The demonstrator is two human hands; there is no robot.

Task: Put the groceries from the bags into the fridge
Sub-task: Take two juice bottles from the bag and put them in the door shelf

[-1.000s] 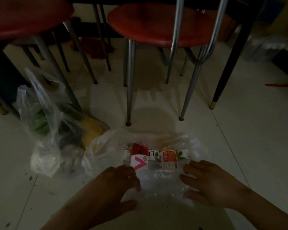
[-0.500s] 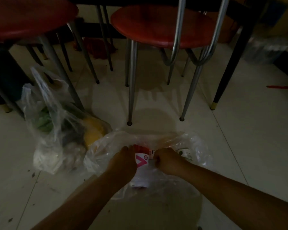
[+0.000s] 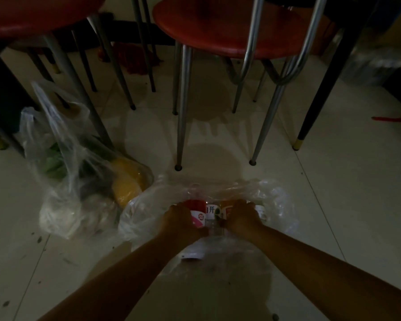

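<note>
down on the tiled floor (image 3: pixel 333 205), just in front of the red stool (image 3: pixel 222 28), lies the clear bag (image 3: pixel 276 205) of bottles, its plastic rumpled and hard to trace in the dim light. my left hand (image 3: pixel 180 220) grips the red-capped bottle (image 3: pixel 197 213) and my right hand (image 3: pixel 242 216) grips the orange-labelled bottle (image 3: pixel 227 210); a white-labelled bottle (image 3: pixel 212 212) sits between them. my fingertips are hidden behind the bottles. left of the stool's legs slumps a second bag (image 3: pixel 63 181) of greens and something yellow, its contents murky. a second stool (image 3: pixel 33 12) is cut off at the top left.
</note>
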